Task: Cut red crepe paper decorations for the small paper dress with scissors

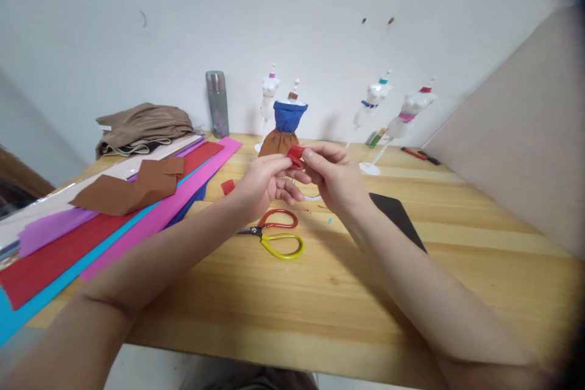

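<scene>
Between my two hands is a small folded piece of red crepe paper (296,156). The fingertips of my left hand (269,183) pinch its left side, and the lower fingers hang loosely curled. My right hand (336,173) grips the right side between thumb and index finger. Just behind them stands a miniature mannequin (291,116) dressed in a blue paper top and a gathered brown skirt; its base is partly hidden by my hands. Below my hands lie scissors (278,234) with one red and one yellow handle. A red scrap (227,187) rests by my left wrist.
Crepe paper sheets (137,207) in several colours cover the left side, with folded brown cloth (146,125) behind. A flask (217,103) and bare mannequins (377,97) stand near the wall. A black flat object (397,219) lies beneath my right forearm; a glue stick (377,138) and cutter (419,155) sit farther back.
</scene>
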`<state>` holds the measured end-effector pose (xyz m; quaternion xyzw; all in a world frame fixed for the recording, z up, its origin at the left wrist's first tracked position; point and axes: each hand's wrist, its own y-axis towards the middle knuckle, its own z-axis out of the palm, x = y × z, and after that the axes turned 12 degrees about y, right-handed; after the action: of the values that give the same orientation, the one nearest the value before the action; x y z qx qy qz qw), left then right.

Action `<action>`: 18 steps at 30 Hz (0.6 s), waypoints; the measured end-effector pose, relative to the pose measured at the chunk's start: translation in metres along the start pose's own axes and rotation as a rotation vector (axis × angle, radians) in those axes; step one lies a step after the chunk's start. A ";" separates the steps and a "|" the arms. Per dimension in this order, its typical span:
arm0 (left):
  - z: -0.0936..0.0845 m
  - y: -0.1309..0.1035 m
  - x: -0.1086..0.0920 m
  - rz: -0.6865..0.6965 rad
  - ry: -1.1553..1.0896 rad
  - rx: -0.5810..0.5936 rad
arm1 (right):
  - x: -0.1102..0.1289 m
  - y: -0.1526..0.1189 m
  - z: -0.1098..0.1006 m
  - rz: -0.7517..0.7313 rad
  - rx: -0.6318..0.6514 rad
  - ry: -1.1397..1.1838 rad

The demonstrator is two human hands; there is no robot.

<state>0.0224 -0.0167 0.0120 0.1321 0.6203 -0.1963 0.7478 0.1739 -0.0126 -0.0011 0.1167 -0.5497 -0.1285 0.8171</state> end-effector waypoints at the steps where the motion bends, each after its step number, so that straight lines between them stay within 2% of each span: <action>1: 0.000 0.000 0.000 0.003 0.006 -0.006 | 0.000 0.000 0.000 -0.004 -0.002 -0.001; 7: 0.000 0.000 0.000 -0.002 0.072 -0.051 | -0.003 0.000 -0.002 -0.057 0.033 -0.027; 11: -0.003 0.003 -0.001 0.048 0.175 -0.081 | -0.002 -0.001 -0.002 -0.047 0.071 -0.026; 14: -0.005 0.002 -0.004 0.120 0.394 -0.141 | 0.001 -0.003 -0.001 -0.018 0.085 -0.017; 18: -0.007 -0.004 -0.006 0.393 0.842 -0.291 | 0.006 -0.007 0.001 0.006 0.123 -0.082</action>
<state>0.0139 -0.0164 0.0169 0.2089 0.8533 0.1079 0.4653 0.1752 -0.0213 0.0022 0.1597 -0.5901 -0.0968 0.7855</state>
